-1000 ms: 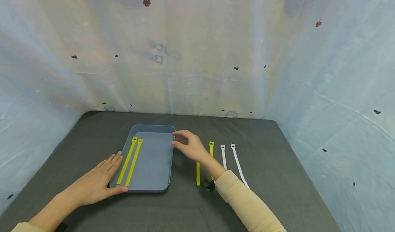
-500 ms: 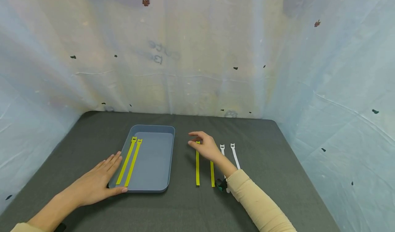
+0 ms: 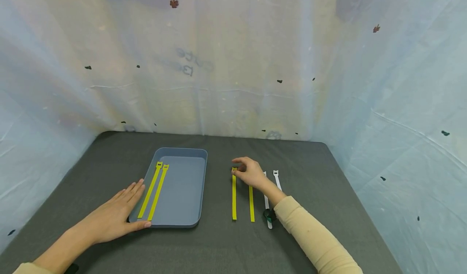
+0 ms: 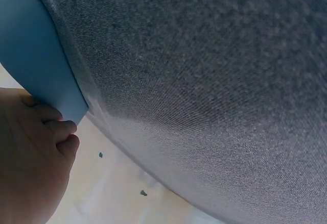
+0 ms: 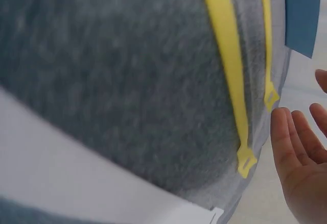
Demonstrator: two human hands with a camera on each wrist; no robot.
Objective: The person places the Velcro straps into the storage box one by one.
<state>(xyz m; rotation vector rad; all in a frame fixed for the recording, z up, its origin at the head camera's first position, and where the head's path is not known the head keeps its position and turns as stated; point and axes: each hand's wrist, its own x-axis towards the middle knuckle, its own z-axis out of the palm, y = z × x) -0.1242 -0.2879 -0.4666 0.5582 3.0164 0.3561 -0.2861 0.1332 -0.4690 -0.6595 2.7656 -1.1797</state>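
Fingers point(image 3: 239, 159) of the right hand point(image 3: 252, 173) were parted from the thumb at the head of a yellow strap point(image 3: 234, 197) on the dark grey table point(image 3: 219, 249); straight-fingered, the left hand point(image 3: 111, 217) touched the blue-grey tray point(image 3: 182, 193). Pale, creased sheeting point(image 3: 233, 43) with dark flecks walled three sides.

Looks like a small curtained-off booth, impossible to place more narrowly as home, lab or workshop. Shows as such in the pale, wrinkled sheeting point(image 3: 233, 43), hanging behind the far edge of the surface point(image 3: 204, 249) and flanking its left and right edges. Carries, on that sheeting, brown leaf-shaped marks point(image 3: 174, 2), scattered dark specks point(image 3: 279, 81) and faint bluish scribbles point(image 3: 187, 70). Spreads plain dark grey cloth point(image 4: 204, 55) over the surface, rounded at both far corners, with woven grain clear in the left wrist view.
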